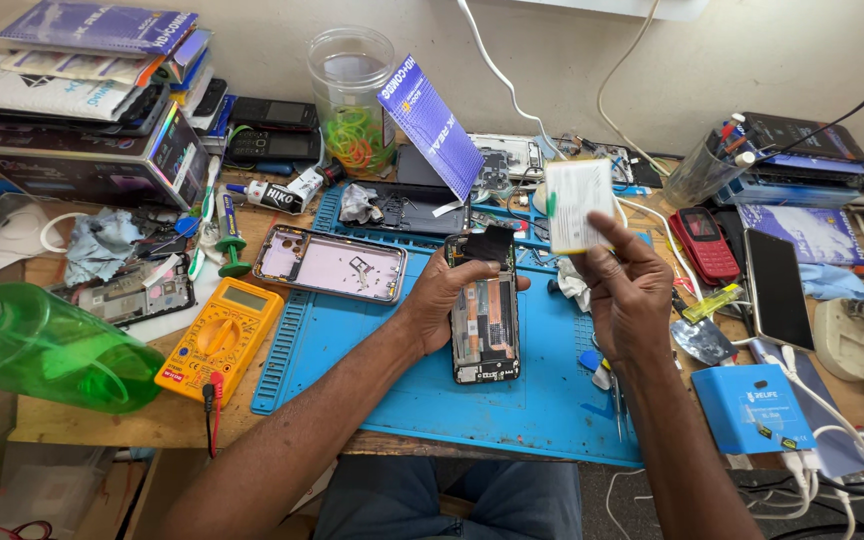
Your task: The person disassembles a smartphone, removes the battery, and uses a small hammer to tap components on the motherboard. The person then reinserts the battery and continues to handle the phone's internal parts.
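My left hand [445, 297] grips an opened smartphone [485, 320] by its left edge, holding it tilted above the blue work mat [372, 350]; its inner boards and a black flap at the top are exposed. My right hand [627, 290] holds up a flat white phone battery [575, 205] between thumb and fingers, just right of and above the phone. A lilac phone back cover [332, 265] lies on the mat to the left of the phone.
A yellow multimeter [220, 337] and a green bottle [42, 345] sit left of the mat. Tweezers [615, 400], a red keypad phone [704, 243], a black smartphone [778, 288] and a blue box [752, 405] lie right. Boxes, a clear jar [352, 100] and cables crowd the back.
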